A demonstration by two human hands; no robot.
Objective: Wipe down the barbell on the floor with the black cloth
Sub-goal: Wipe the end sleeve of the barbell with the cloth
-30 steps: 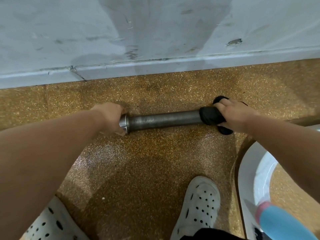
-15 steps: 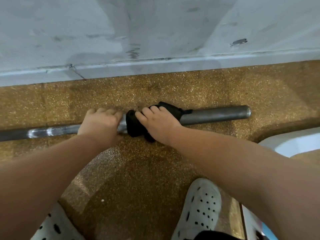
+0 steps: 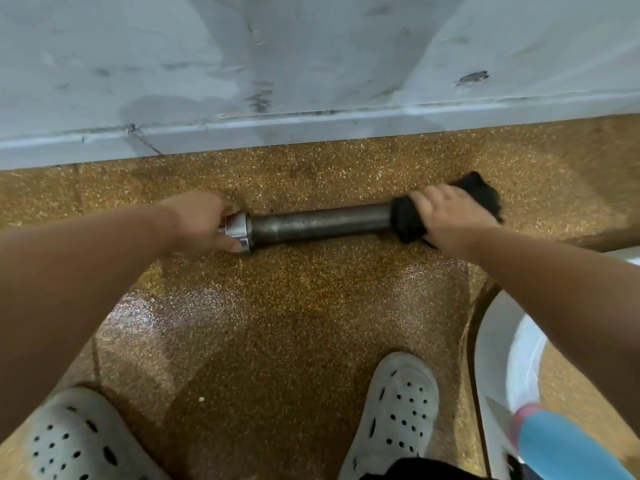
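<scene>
The barbell (image 3: pixel 318 221) lies on the speckled brown floor, parallel to the wall; only its thick dark sleeve and shiny collar show. My left hand (image 3: pixel 204 221) grips the bar at the collar, hiding the thinner shaft behind it. My right hand (image 3: pixel 446 216) holds the black cloth (image 3: pixel 407 221) wrapped round the right end of the sleeve, with a loose flap of cloth sticking out beyond my fingers. The end of the sleeve is hidden by cloth and hand.
A grey-white wall (image 3: pixel 311 64) with a skirting ledge runs just behind the bar. My two white perforated clogs (image 3: pixel 398 410) stand in the foreground. A white curved object (image 3: pixel 502 358) and a blue and pink item (image 3: pixel 561 445) sit at the lower right.
My right hand has slid the cloth from beside my left hand at the collar out to the right end of the sleeve. The view has shifted right, so the shaft is now hidden.
</scene>
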